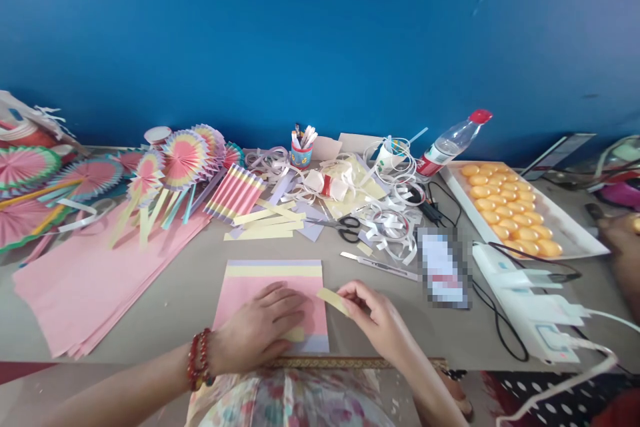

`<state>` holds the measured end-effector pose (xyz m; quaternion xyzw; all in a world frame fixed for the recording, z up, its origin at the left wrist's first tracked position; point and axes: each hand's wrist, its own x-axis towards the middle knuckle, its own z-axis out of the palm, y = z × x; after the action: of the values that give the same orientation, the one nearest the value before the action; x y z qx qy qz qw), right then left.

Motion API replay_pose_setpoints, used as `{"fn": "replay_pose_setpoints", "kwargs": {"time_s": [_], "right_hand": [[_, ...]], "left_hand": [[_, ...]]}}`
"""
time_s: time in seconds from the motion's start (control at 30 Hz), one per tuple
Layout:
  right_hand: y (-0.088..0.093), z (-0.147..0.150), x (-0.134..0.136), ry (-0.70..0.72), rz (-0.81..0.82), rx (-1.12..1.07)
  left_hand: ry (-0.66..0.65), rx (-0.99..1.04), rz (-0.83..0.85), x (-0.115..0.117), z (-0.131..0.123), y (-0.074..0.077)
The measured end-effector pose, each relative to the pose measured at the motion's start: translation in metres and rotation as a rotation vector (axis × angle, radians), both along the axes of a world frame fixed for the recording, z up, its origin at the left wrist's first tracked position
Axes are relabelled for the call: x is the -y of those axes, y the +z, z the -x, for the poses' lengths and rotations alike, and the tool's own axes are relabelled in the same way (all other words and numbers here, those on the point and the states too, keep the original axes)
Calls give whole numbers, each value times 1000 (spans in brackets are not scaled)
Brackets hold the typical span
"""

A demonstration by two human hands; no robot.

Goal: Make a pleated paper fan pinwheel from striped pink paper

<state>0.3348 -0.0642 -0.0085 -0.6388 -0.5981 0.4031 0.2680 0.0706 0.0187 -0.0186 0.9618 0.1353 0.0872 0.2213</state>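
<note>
A sheet [235,297] is lying under the left hand [260,330]. Around it, paper strips [270,231] are lying at twelve o'clock, a pen cup [301,157] standing behind them; scissors [339,225] are lying at one, a craft knife [390,268] at two with a tray [575,238] holding egg-like pieces [484,204] farther out, and a power strip [517,303] at three. Stacked sheets [90,300] are lying at nine, paper fans [185,157] at eleven.

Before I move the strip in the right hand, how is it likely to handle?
The strip is probably light, being narrow and apparently paper. It juts from the right hand without obvious droop, so it may stay fairly straight. Looking thin, it would likely crease if pushed end-on.
</note>
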Motion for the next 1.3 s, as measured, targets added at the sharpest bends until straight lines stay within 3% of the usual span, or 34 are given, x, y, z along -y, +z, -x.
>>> {"fn": "replay_pose_setpoints", "kwargs": {"time_s": [0.3,0.6,1.13,1.3], "right_hand": [[-6,-6,-14,19,91,-84],[-10,4,-27,61,128,-25],[-6,6,-37,104,173,103],[-9,3,-36,86,194,42]], "left_hand": [[66,18,-105,-15,-20,-15],[29,79,-195,-12,-17,-28],[30,97,-227,-11,-13,-31],[24,99,-214,-12,-13,-31]]}}
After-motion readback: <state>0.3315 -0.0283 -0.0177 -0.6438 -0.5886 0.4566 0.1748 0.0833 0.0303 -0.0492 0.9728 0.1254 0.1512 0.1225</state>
